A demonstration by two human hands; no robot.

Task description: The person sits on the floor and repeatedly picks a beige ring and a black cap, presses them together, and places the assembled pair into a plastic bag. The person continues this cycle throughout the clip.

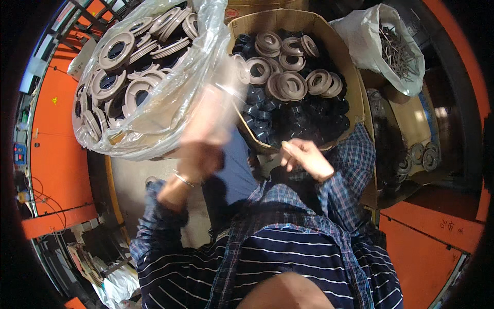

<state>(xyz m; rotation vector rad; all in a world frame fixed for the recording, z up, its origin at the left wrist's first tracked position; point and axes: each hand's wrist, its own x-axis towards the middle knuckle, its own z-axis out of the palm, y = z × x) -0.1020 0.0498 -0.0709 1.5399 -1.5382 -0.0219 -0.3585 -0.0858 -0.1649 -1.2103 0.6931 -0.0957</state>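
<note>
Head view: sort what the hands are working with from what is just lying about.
In hand:
left hand, blurred, at the clear bag of tan rings
right hand at the cardboard box of rings

Lying about:
white bag of metal rods
loose rings

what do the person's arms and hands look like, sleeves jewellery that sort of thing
Both arms wear blue, dark and white plaid shirt sleeves, open over a navy top with thin white stripes. The left sleeve is pushed up the forearm, and a thin silvery bangle circles that wrist. The left hand is motion-blurred; the right hand is bare, with no ring visible.
</note>
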